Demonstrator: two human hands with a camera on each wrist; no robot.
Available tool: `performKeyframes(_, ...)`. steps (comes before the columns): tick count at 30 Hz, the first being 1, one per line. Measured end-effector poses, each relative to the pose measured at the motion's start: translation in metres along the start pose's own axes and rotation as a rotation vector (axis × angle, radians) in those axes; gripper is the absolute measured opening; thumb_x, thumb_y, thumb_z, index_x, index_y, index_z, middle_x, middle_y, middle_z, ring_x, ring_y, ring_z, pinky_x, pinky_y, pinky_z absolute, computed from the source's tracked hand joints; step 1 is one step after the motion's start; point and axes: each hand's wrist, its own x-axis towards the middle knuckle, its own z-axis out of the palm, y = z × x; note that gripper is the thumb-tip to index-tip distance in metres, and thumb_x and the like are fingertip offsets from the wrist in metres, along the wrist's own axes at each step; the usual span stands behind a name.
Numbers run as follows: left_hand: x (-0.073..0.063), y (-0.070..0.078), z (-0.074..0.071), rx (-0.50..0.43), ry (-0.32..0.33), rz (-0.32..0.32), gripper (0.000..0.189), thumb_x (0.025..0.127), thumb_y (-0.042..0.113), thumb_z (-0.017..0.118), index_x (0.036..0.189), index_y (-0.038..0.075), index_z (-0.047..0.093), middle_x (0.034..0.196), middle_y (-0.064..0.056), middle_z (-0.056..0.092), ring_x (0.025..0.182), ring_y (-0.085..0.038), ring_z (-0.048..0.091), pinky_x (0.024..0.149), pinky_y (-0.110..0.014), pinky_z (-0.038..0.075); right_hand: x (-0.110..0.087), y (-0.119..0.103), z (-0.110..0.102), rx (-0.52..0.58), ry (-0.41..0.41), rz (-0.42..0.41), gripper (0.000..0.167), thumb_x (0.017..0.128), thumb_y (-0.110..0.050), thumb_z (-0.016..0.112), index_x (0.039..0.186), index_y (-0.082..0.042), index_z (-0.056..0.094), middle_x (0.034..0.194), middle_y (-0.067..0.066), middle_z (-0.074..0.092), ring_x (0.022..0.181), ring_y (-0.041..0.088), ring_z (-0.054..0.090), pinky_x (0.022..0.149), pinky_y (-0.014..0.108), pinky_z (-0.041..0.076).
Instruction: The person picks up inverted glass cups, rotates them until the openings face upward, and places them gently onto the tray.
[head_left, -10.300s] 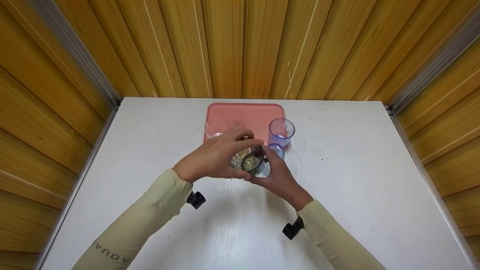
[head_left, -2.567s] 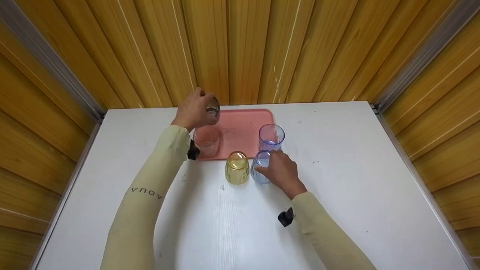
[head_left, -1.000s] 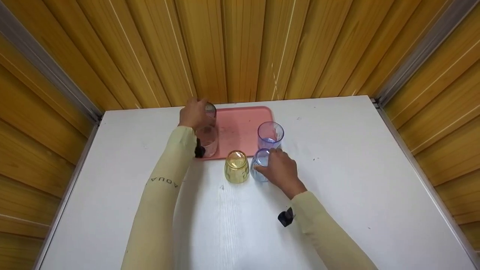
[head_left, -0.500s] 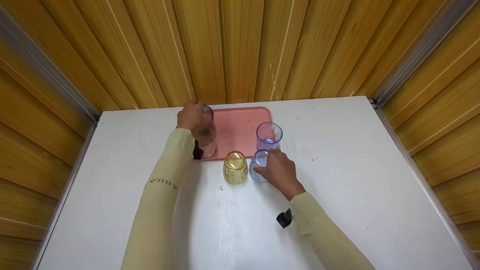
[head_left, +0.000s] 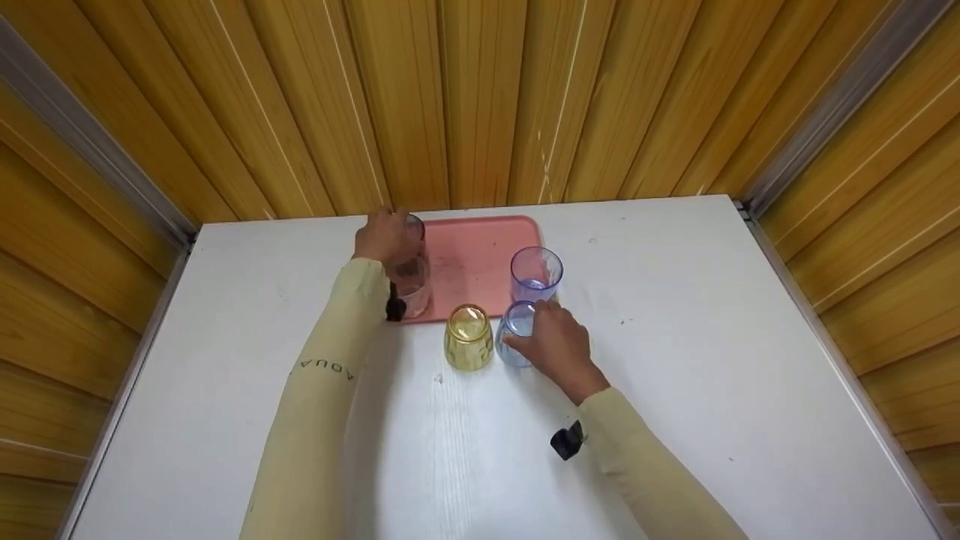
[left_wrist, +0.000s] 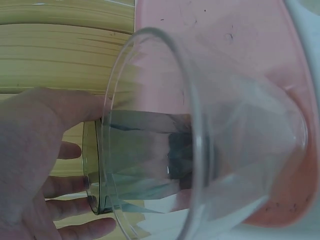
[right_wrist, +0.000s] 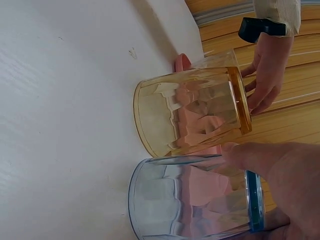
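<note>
My left hand point(head_left: 380, 236) grips a smoky grey glass point(head_left: 416, 227) near its rim, at the back left corner of the pink tray point(head_left: 480, 244). In the left wrist view, thumb and fingers reach round this smoky glass point(left_wrist: 92, 170), partly hidden behind a clear glass point(left_wrist: 240, 125). The clear glass stands upright on the tray's left side. With thumb and fingers, my right hand point(head_left: 559, 345) holds the base of an upside-down blue glass point(head_left: 513, 346). Beside it a yellow glass point(head_left: 469, 345) stands upside down on the table, in front of the tray.
An upright purple-rimmed glass point(head_left: 535, 276) stands at the tray's front right corner, just behind the blue glass. The white table point(head_left: 675, 337) ends at wood-patterned walls point(head_left: 480, 105) behind and on both sides.
Both hands were on a dark-rimmed glass before the tray at first. Later my left hand lowered the smoky glass at the tray's back left. Lately the right hand stays on the blue glass.
</note>
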Motion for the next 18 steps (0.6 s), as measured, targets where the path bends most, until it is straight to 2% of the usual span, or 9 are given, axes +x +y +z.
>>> performKeyframes(5,-0.003,0.002,-0.001,0.008,0.007,0.005,0.069,0.087,0.041,0.066,0.144,0.011,0.042,0.148,-0.021,0.038,0.137,-0.037,0.037,0.111,-0.058,0.035,-0.001,0.0,0.0,0.017,0.005,-0.001,0.076,0.077,-0.046,0.077,0.129,0.004,0.052,0.116,0.019,0.063,0.107,0.033,0.064,0.085,0.051,0.056)
performKeyframes(10,-0.008,0.006,-0.003,0.009,0.035,0.044,0.065,0.088,0.041,0.065,0.142,0.011,0.043,0.148,-0.018,0.039,0.137,-0.036,0.037,0.112,-0.057,0.032,0.001,0.002,0.0,0.03,0.002,0.001,0.078,0.078,-0.048,0.076,0.13,0.004,0.051,0.119,0.019,0.063,0.11,0.034,0.063,0.087,0.051,0.055)
performKeyframes(14,-0.016,0.01,-0.002,0.028,0.063,0.089,0.063,0.088,0.04,0.066,0.141,0.012,0.045,0.147,-0.017,0.04,0.134,-0.035,0.041,0.111,-0.056,0.036,0.003,0.004,0.002,0.065,-0.009,0.014,0.077,0.078,-0.048,0.076,0.131,0.002,0.05,0.122,0.017,0.062,0.113,0.032,0.062,0.091,0.05,0.054)
performKeyframes(18,-0.025,0.016,0.0,0.0,0.081,0.117,0.059,0.088,0.04,0.069,0.136,0.013,0.05,0.146,-0.014,0.041,0.129,-0.032,0.045,0.111,-0.052,0.038,0.004,0.005,0.0,0.098,-0.016,0.024,0.076,0.078,-0.046,0.077,0.132,0.0,0.049,0.124,0.016,0.061,0.115,0.032,0.061,0.094,0.049,0.053)
